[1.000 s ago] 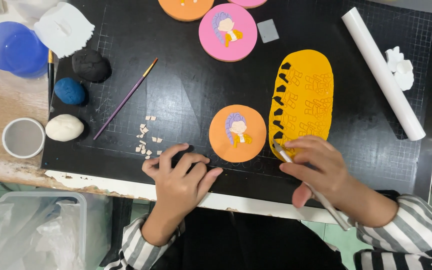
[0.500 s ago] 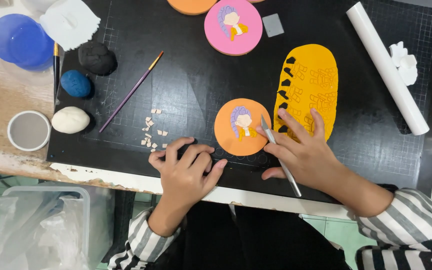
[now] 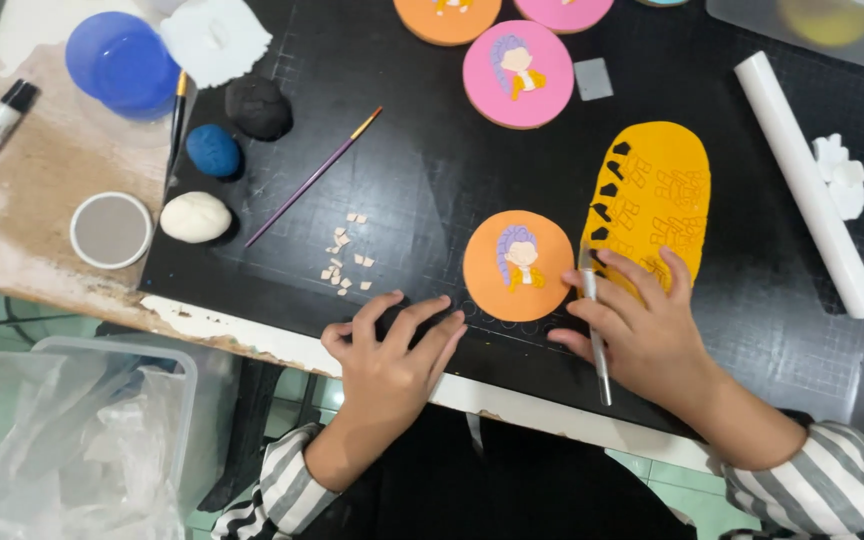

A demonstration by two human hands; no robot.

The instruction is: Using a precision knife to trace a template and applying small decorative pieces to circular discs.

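Orange clay, smooth and round: the orange disc (image 3: 519, 265) lies flat on the black cutting mat (image 3: 422, 180), bearing a small raised figure with purple hair. One view only, from the head, looking straight down.

The right hand (image 3: 642, 335) is curled around a thin metal tool (image 3: 594, 330), fingers closed on its shaft, with the tip up near the lower edge of the yellow slab (image 3: 657, 205) just beside the disc. That slab is a rolled oval, stamped with a relief pattern and notched with small cut-outs along its left edge. The left hand (image 3: 392, 355) is down on the mat near the front edge, fingers bent and spread, gripping nothing that I can see.

The risk, as I judge it: the tool tip sits close to soft clay, so a slip could gouge the slab or nick the figure on the disc. The right palm is also near the slab's lower end and could flatten its pattern.

Around them: tiny pale clay chips (image 3: 345, 262), a purple paintbrush (image 3: 312, 178), lumps of white (image 3: 195, 217), blue (image 3: 213, 150) and black clay (image 3: 258, 107), a pink disc (image 3: 518, 73), and a white roller (image 3: 805, 183) on the right.
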